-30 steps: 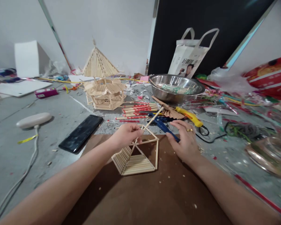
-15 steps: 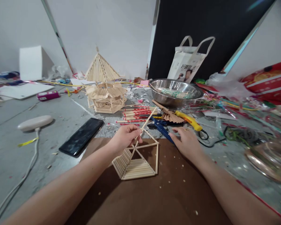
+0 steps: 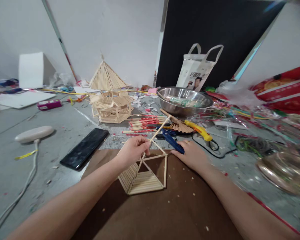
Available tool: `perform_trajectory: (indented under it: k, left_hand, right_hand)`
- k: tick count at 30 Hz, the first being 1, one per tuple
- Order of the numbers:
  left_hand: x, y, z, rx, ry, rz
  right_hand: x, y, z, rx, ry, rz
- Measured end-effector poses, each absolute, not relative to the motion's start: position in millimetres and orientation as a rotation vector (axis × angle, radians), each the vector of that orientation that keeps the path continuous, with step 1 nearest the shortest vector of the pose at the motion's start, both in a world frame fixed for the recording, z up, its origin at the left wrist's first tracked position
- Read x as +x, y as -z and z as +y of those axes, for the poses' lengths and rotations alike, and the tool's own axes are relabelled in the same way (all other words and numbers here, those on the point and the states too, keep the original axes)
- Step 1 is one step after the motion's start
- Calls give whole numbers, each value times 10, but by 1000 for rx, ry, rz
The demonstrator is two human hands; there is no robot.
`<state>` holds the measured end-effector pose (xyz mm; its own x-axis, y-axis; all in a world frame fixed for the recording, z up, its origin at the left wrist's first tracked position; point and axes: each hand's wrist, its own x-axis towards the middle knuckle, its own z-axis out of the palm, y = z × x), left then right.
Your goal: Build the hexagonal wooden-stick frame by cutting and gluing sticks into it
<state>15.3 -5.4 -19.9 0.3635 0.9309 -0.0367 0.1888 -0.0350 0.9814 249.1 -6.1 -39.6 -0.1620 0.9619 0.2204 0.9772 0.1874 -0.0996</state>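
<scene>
My left hand [image 3: 133,150] pinches a thin wooden stick [image 3: 160,129], which slants up and away to the right. Below that hand rests a small roof-like frame of wooden sticks [image 3: 146,182], with some panels filled by rows of sticks and others open. The hand hides part of its far left side. At the right, my right hand [image 3: 191,155] has its thumb and fingers closed around the handle end of a blue-handled tool [image 3: 172,140], seemingly pliers. The tool's head is hard to make out among the dark things behind it.
A brown board [image 3: 145,216] lies beneath the frame. Behind stand a stick pavilion model [image 3: 111,108], red-marked sticks [image 3: 145,124] and a steel bowl [image 3: 185,108]. A phone [image 3: 84,148] lies left; a yellow-handled corded tool [image 3: 198,130] lies right.
My right hand has moved left and closed on the blue handle, which it was only beside before. My left hand still holds the stick over the frame. The view has shifted slightly.
</scene>
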Motion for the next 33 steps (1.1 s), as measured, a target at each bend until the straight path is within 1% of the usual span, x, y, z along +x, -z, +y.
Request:
perform_trajectory:
  k: [6, 11, 13, 18, 21, 27, 29, 33]
  left_hand:
    - [145, 251, -47, 1648, -830, 1138]
    - [144, 223, -65, 1687, -876, 1140]
    - [145, 202, -68, 1711, -915, 1137]
    - [154, 157, -81, 1788, -1054, 1021]
    - [159, 144, -91, 1832, -1061, 980]
    - [185, 87, -131, 1790, -950, 859]
    - [198, 60, -158, 1784, -903, 889]
    - [237, 54, -221, 1825, -845, 994]
  right_hand:
    - [2489, 421, -54, -1928, 4, -2106]
    - [2545, 332, -81, -1870, -72, -1915]
    - [2546, 285, -99, -1741, -242, -1768]
    - [2507, 180, -171, -1161, -960, -1240]
    - [2471, 114, -240, -971, -1213, -1140]
    - [2379, 78, -353, -740, -1518, -1047]
    - [2351, 91, -373, -731, -1543, -1061]
    - [2307, 101, -392, -763, -1481, -1177]
